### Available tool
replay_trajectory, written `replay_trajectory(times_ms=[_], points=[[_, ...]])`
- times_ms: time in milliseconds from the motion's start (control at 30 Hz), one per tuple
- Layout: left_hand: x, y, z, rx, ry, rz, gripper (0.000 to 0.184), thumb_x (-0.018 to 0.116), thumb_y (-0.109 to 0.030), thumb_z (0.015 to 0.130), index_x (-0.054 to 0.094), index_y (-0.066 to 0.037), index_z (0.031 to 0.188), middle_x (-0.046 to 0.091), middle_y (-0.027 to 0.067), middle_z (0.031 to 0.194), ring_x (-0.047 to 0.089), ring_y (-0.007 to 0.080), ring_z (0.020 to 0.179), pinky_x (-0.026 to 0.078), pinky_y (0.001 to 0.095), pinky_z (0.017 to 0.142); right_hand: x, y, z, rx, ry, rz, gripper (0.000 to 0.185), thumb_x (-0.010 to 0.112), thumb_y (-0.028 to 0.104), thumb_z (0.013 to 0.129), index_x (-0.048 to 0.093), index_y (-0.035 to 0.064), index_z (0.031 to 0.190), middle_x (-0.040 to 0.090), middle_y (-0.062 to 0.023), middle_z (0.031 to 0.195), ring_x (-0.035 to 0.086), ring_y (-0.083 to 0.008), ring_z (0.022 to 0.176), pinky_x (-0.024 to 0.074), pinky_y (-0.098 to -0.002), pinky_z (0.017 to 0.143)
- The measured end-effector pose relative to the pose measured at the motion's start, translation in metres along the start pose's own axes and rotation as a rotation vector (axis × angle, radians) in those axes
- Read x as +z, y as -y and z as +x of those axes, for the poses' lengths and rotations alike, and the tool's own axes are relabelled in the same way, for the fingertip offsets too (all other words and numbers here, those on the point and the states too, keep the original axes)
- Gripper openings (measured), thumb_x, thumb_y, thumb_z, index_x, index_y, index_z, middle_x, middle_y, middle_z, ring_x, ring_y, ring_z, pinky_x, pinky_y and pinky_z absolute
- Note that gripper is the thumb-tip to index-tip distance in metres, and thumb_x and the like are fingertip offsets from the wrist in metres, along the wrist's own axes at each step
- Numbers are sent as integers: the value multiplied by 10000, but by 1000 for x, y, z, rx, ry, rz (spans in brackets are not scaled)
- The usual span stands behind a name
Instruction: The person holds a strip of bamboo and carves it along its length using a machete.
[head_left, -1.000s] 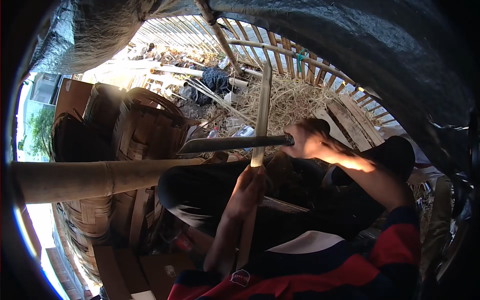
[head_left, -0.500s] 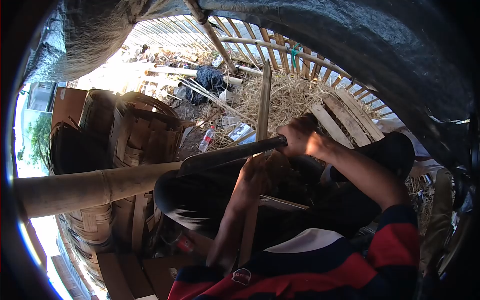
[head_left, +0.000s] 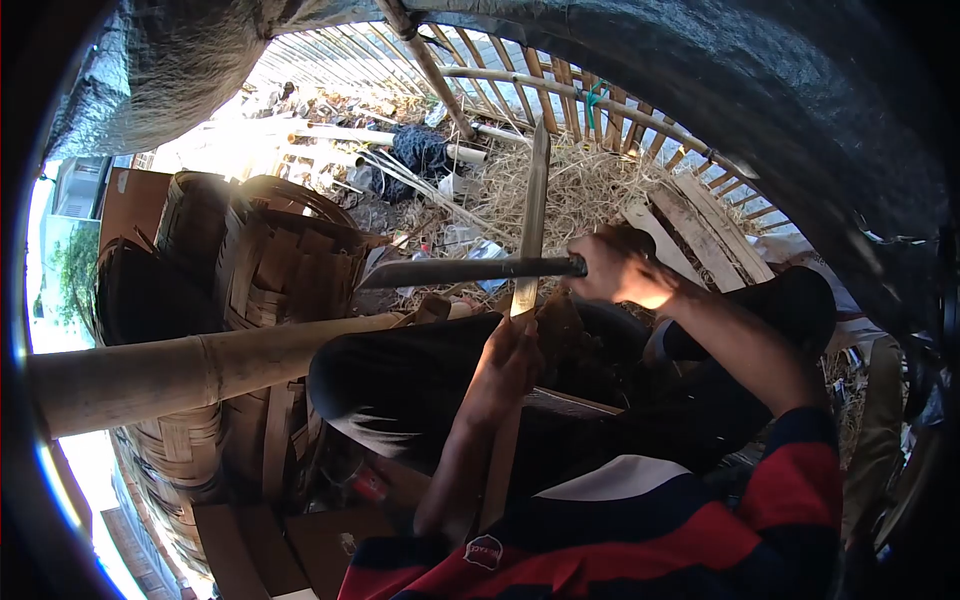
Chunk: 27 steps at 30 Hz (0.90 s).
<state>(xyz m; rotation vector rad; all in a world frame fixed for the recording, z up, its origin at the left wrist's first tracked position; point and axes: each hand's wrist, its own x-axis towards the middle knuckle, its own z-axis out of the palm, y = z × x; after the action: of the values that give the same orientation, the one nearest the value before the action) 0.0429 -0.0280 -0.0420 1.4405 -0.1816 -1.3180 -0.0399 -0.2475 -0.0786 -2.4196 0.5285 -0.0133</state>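
My left hand (head_left: 508,365) is wrapped round a long flat bamboo strip (head_left: 535,205), which stands nearly upright in view and continues below the hand along my forearm. In my right hand (head_left: 612,266) is the handle of a long dark-bladed machete (head_left: 450,270). Its blade points left and lies across the strip, a little above my left hand. Whether the edge cuts into the strip cannot be made out. Both hands are over my crossed legs in dark trousers.
A thick bamboo pole (head_left: 140,380) runs in from the left beside my knee. Woven baskets (head_left: 290,270) stand behind it. Straw (head_left: 570,190), wooden planks (head_left: 700,235) and litter lie ahead, before a slatted bamboo fence (head_left: 620,125). Cardboard (head_left: 250,550) lies lower left.
The machete first dropped along the strip to just above my left hand, then rose again and levelled out. My left hand still grips the strip.
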Motion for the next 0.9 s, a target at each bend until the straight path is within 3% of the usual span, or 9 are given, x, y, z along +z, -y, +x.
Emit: replay_trajectory(times_ms=[233,433,467,567,667,700,733,867,900], points=[[-2,9,-8,14,-1,68,110,494,-233,1007,509,-126,983,409,-86,659,348,2,485,271,181,421,15,-19,6,-82,-50,36,288,703,317,698,655,34,671,620,-186,598,639,-340,560,511,-415,575],[-7,16,-13,-39,-22,107,146,497,-253,1008,491,-116,959,433,-74,654,393,17,500,322,199,431,18,-57,17,186,-34,92,308,716,285,711,660,-18,720,586,-171,542,608,-231,500,487,-392,539],[-6,16,-10,-43,-16,103,146,497,-253,1008,491,-116,959,433,-74,654,393,17,500,322,199,431,28,-48,7,26,-207,116,320,715,294,713,662,-21,740,599,-196,570,633,-281,544,502,-404,570],[-1,11,-5,-56,-11,27,136,507,-253,1003,490,-126,957,426,-81,656,390,12,506,320,197,438,-1,9,-16,-33,61,29,298,721,298,704,658,9,738,620,-211,620,655,-353,619,511,-439,626],[2,13,-12,-66,-30,103,117,511,-242,1000,491,-134,963,420,-87,665,382,6,508,306,188,442,18,-30,-3,-60,-30,-7,264,733,280,689,657,27,708,605,-178,580,652,-294,600,496,-418,567],[0,14,-11,-73,-11,104,106,507,-232,1001,491,-134,964,423,-88,672,382,4,511,304,187,442,27,-52,8,101,-40,205,255,730,267,689,650,24,698,588,-156,562,615,-253,544,476,-396,528],[-2,15,-12,-82,5,103,95,502,-223,1002,492,-135,966,425,-89,679,382,2,513,301,186,443,52,-80,16,39,-229,203,272,715,271,698,646,9,699,592,-147,581,575,-239,511,462,-383,511],[-5,17,-9,-103,36,33,86,491,-205,1003,488,-134,957,428,-87,688,387,5,517,303,187,443,41,-50,2,-67,-340,31,287,689,292,706,661,7,721,575,-157,534,590,-275,494,483,-401,540],[-6,16,-10,-103,32,31,83,489,-203,1003,490,-131,962,429,-87,689,390,7,519,308,189,443,22,-29,-5,-22,-193,16,283,699,303,704,657,24,722,576,-164,535,611,-297,516,500,-414,575]])
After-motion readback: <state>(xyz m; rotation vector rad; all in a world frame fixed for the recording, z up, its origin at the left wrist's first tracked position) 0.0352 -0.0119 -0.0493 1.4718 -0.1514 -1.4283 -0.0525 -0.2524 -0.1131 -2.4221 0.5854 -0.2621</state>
